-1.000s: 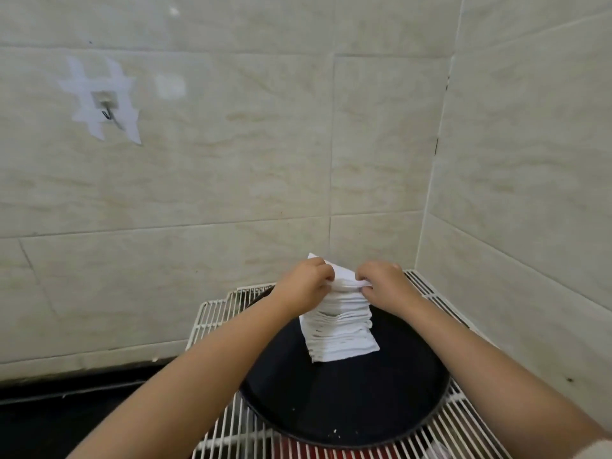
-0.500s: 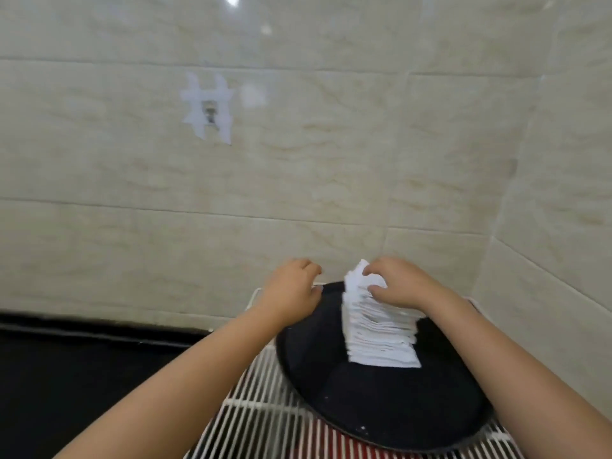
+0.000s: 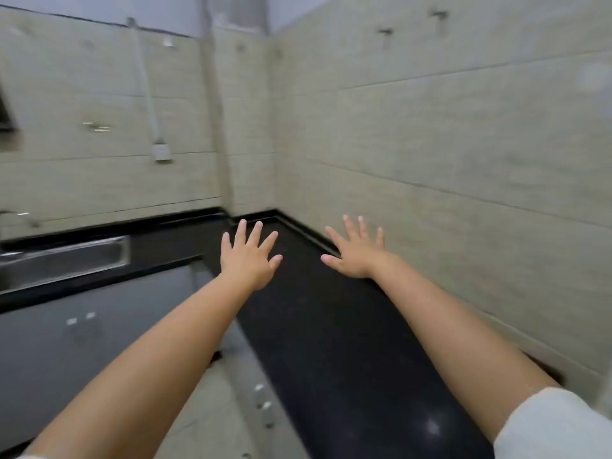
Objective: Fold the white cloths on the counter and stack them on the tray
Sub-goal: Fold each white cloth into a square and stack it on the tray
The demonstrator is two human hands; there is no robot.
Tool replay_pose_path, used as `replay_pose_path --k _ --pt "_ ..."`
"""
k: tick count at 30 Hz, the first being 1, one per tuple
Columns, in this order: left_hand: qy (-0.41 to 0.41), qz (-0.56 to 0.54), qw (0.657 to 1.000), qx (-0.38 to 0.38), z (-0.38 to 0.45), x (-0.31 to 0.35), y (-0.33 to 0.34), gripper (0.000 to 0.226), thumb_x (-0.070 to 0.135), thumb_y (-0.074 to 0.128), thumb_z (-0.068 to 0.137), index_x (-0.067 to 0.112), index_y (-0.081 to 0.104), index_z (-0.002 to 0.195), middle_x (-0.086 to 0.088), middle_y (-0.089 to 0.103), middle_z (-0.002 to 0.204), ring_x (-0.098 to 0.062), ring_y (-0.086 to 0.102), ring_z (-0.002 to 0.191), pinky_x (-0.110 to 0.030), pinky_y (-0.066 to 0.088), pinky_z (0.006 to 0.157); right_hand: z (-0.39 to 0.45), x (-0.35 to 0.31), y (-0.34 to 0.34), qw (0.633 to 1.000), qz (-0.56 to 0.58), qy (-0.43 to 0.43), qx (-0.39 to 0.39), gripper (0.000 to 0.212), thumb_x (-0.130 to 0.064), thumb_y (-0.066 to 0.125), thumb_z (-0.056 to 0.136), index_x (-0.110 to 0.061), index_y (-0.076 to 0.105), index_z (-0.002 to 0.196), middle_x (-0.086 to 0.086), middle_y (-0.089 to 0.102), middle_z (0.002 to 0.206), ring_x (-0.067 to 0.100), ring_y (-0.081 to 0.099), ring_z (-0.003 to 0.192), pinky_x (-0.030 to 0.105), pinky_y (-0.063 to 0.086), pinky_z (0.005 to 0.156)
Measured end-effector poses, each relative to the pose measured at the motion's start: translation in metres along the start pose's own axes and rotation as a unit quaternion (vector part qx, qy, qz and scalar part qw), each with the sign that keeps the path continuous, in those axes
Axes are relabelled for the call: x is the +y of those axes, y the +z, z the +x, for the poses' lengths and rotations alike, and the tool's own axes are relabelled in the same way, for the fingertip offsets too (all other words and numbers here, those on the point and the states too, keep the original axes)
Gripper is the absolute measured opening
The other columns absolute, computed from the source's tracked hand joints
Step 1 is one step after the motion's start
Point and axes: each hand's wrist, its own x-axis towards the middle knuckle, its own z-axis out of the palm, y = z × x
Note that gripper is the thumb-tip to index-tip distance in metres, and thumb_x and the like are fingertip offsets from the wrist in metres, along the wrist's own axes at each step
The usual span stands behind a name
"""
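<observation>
L hand [image 3: 249, 260] fingers spread, empty | R hand [image 3: 356, 256] same | both over black counter [image 3: 331, 342]

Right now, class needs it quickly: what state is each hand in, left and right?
Left hand: open, fingers spread, holding nothing.
Right hand: open, fingers spread, holding nothing.
</observation>
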Motion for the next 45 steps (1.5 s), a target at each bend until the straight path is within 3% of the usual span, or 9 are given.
replay_pose_path --k 6,12,27,34,45 --pt "-0.149 0.044 0.987 -0.037 -0.009 -0.237 0.026 0.055 0.049 0.019 0.098 0.032 0.003 0.148 0.000 -0.006 0.158 -0.027 -0.012 0.144 -0.048 0.003 0.116 0.107 -0.222 0.016 0.991 0.017 -0.133 -0.003 0.066 -0.055 0.028 0.094 -0.033 -0.005 0.146 0.005 -0.022 0.154 0.030 -0.023 0.140 0.058 -0.008 0.112" --pt "-0.253 0.060 0.964 -0.051 -0.007 -0.415 0.049 0.056 0.047 0.020 0.098 0.031 0.000 0.148 -0.001 -0.007 0.158 -0.027 -0.013 0.144 -0.048 0.003 0.116 0.192 -0.408 0.033 0.969 0.017 -0.245 -0.026 0.068 -0.057 0.029 0.093 -0.034 -0.006 0.146 0.004 -0.023 0.154 0.029 -0.024 0.140 0.058 -0.009 0.112" --pt "-0.439 0.065 0.892 -0.084 0.091 -0.729 0.156 0.053 0.046 0.021 0.099 0.031 0.008 0.148 0.000 -0.001 0.158 -0.026 -0.006 0.145 -0.046 0.008 0.115 0.465 -0.744 0.089 0.899 -0.008 -0.434 -0.054 0.069 -0.059 0.030 0.092 -0.033 -0.004 0.146 0.005 -0.018 0.155 0.030 -0.021 0.141 0.058 -0.005 0.114" --pt "-0.507 0.027 0.853 -0.121 0.102 -0.852 0.215 0.052 0.045 0.025 0.098 0.028 0.015 0.147 0.001 0.005 0.158 -0.025 0.000 0.145 -0.044 0.010 0.115 0.527 -0.893 0.149 0.847 -0.023 -0.519 -0.116 0.068 -0.055 0.032 0.093 -0.031 -0.001 0.147 0.005 -0.016 0.156 0.029 -0.018 0.142 0.057 -0.004 0.113" --pt "-0.506 -0.031 0.847 -0.163 0.127 -1.079 0.361 0.053 0.043 0.026 0.098 0.025 0.015 0.147 -0.001 0.010 0.157 -0.026 0.006 0.144 -0.046 0.013 0.116 0.632 -1.121 0.263 0.823 -0.076 -0.526 -0.201 0.065 -0.051 0.031 0.095 -0.029 0.000 0.147 0.007 -0.011 0.157 0.030 -0.014 0.143 0.054 0.002 0.114"
